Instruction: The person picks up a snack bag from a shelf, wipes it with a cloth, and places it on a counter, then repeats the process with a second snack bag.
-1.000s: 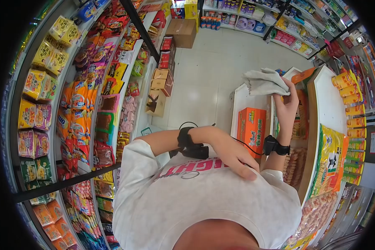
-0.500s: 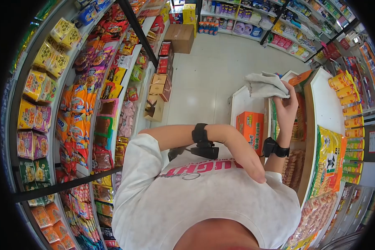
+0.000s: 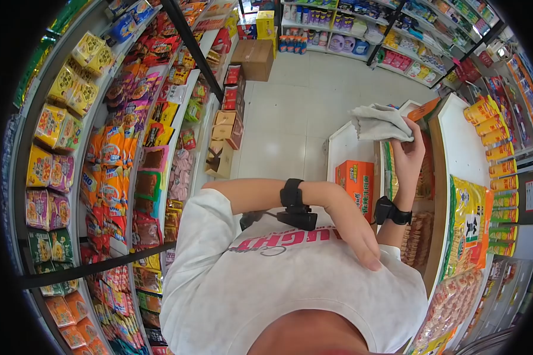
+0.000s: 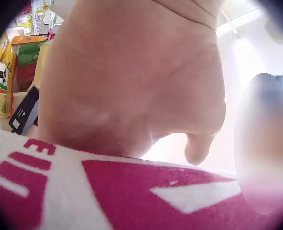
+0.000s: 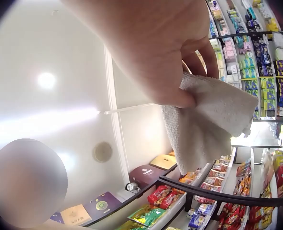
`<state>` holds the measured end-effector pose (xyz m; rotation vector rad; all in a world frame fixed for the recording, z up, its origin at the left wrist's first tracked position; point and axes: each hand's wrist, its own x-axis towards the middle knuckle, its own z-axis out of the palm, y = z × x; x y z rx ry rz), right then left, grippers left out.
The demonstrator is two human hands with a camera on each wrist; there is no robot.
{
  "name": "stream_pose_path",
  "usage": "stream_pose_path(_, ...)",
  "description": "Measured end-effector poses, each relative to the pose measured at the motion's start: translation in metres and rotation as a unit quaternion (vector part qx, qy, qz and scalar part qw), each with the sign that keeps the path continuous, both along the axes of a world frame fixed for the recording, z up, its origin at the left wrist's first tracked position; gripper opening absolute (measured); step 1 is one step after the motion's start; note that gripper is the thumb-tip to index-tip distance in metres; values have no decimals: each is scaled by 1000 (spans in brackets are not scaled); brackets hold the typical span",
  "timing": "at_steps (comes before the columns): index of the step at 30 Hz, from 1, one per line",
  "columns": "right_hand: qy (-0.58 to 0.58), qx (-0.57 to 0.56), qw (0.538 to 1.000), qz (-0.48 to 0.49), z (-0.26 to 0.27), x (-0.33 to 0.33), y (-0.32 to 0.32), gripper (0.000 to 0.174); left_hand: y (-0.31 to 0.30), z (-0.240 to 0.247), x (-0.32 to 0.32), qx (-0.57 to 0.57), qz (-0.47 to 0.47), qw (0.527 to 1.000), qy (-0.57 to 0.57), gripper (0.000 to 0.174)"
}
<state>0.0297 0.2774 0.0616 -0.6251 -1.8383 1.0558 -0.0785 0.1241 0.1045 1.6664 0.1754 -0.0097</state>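
A folded light-grey cloth (image 3: 380,122) is pinched in my right hand (image 3: 410,151), raised over the shelf unit on the right. In the right wrist view the thumb presses the front of the cloth (image 5: 203,120), and its loose corners hang down. My left hand (image 3: 354,228) lies across my chest with its fingertips near the right sleeve of the white T-shirt (image 3: 302,284). From the left wrist, the left hand (image 4: 136,81) is seen close over the shirt's pink lettering (image 4: 156,191), thumb pointing down; the other fingers are hidden. Both wrists wear black camera straps.
An orange-red carton (image 3: 355,180) sits in the white-edged shelf unit beneath the cloth. Yellow noodle packs (image 3: 468,222) lie on the right counter (image 3: 465,142). Shelves of snack packets (image 3: 109,154) line the left. Cardboard boxes (image 3: 251,59) stand on the tiled floor (image 3: 281,124).
My left hand has shifted a little right and down across my chest toward the right sleeve, its wrist turning. The right hand still holds the cloth in nearly the same place, slightly lower.
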Motion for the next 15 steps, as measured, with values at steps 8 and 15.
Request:
stream_pose_path(8, 4, -7, 1000, -18, -2, 13, -1, 36, -16, -2, -45, 13, 110, 993, -41, 58)
stream_pose_path(15, 7, -12, 999, -38, -9, 23, 4, 37, -48, -20, -86, 40, 172, 980, -89, 62)
